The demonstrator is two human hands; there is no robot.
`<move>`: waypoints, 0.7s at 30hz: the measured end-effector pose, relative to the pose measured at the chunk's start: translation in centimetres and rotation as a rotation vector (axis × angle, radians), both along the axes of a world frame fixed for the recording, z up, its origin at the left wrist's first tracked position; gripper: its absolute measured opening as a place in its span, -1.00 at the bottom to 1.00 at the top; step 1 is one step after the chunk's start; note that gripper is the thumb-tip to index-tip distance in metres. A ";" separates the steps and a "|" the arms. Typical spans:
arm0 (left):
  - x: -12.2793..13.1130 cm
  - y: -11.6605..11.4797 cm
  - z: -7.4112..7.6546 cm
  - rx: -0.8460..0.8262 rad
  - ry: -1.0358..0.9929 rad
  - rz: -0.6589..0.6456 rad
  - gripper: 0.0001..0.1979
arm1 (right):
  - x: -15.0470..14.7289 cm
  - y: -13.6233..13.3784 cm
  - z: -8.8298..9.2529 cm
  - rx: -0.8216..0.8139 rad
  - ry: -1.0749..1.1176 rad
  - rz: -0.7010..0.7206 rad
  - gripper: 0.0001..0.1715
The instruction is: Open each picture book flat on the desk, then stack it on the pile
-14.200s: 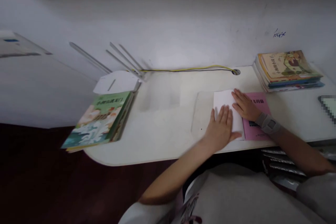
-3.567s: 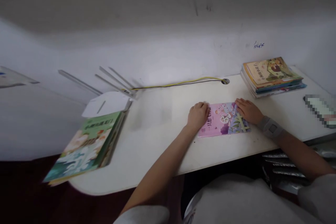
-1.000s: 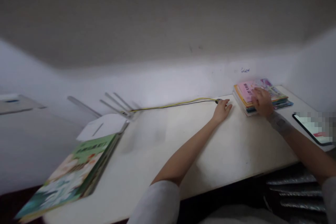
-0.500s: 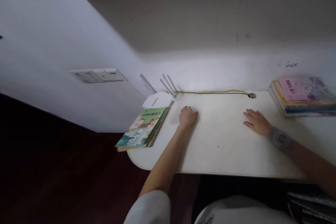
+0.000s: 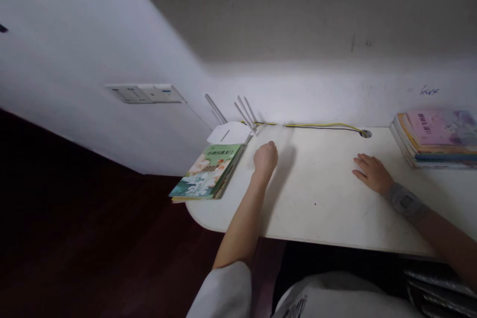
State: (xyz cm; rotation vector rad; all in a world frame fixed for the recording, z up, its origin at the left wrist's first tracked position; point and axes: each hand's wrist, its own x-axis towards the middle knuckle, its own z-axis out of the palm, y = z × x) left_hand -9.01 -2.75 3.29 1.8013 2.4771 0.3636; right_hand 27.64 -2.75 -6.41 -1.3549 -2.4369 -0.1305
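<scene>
Books [image 5: 206,176] in a thin stack lie at the left end of the white desk [image 5: 320,208], and the top one is what we look at most closely: its cover has a green band with lettering along the far edge, and below that an illustration in pale cream and teal tones. The stack lies askew, its near corner jutting out past the rounded desk edge, its far end just beside a white router [image 5: 230,133] whose antennas lean toward the wall. The left hand [image 5: 265,158] is just to the right of this stack, near it but apart from it, with the fingers curled under into a loose fist; we see nothing held in it, and we cannot tell whether it rests on the desk or hovers just above. The right hand [image 5: 370,174] lies palm down on the bare desktop well to the right, fingers spread flat and holding nothing, with a grey wristband [image 5: 406,201] on its wrist. A yellow and black cable [image 5: 320,125] runs along the wall from the router to a round cable hole [image 5: 365,133]. At the far right sits a second stack [image 5: 436,134] topped by a pink cover, somewhat blurred.
</scene>
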 end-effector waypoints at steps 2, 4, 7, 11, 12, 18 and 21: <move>2.5 -0.7 1.2 0.046 -0.068 -0.075 -0.69 | -1.4 -1.2 0.7 0.010 0.068 0.005 -0.39; 6.0 -2.0 2.4 0.147 -0.274 -0.243 -0.65 | -3.7 -3.0 1.6 0.019 0.189 0.046 -0.18; 11.4 -5.3 4.3 0.372 -0.669 -0.553 -0.71 | -7.3 -6.0 3.6 0.055 0.437 0.051 0.15; 14.3 -10.4 6.4 0.600 -0.790 -0.750 -0.76 | -7.3 -8.9 6.3 0.223 0.602 -0.141 -0.09; 13.9 -11.3 6.5 0.656 -0.775 -0.744 -0.76 | -6.1 -9.5 6.8 0.260 0.578 -0.185 -0.17; 9.0 -12.9 1.6 0.613 -0.604 -0.486 -0.74 | 1.6 -13.7 6.3 0.211 0.143 -0.208 -0.22; 8.1 -12.9 -2.4 0.366 -0.435 -0.363 -0.69 | 2.9 -14.5 3.7 0.130 0.002 -0.145 -0.24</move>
